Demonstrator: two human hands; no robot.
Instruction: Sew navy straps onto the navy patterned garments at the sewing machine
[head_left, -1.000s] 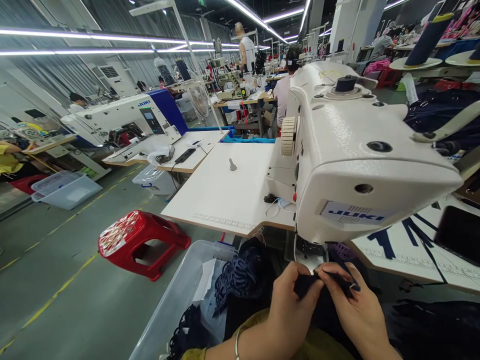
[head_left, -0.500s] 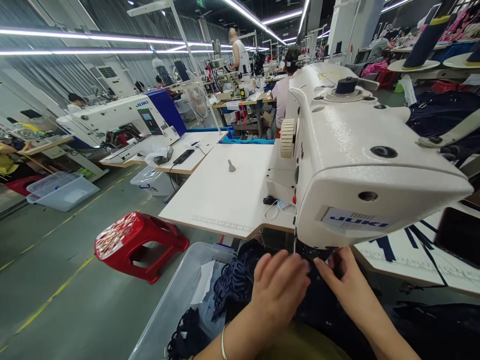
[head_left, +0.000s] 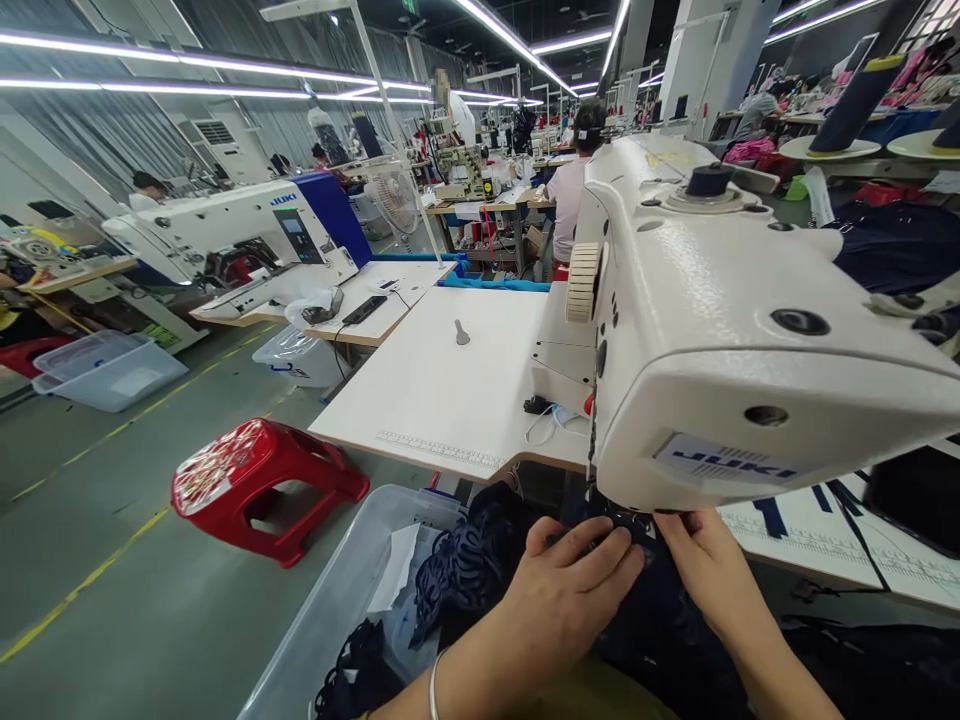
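Note:
A white sewing machine (head_left: 712, 300) marked JUKI fills the right of the head view, and dark navy fabric (head_left: 637, 610) lies under its head. My left hand (head_left: 574, 590), a bangle on its wrist, has curled fingers closed on the fabric just left of the needle area. On the other side, my right hand (head_left: 701, 560) pinches the fabric close under the machine head, its fingertips partly hidden. The fabric hangs down between both forearms. Needle and presser foot are mostly hidden.
A clear plastic bin (head_left: 337, 590) with navy straps (head_left: 465, 570) stands left of my hands. Beyond it is a red stool (head_left: 270, 490). A small grey metal piece (head_left: 461, 333) lies on the white table (head_left: 420, 390). A dark phone-like object (head_left: 915, 500) is at right.
My left hand has come down from above onto the fabric beside the needle area, its fingers closing there. My right hand stays at the fabric. The view has shifted slightly.

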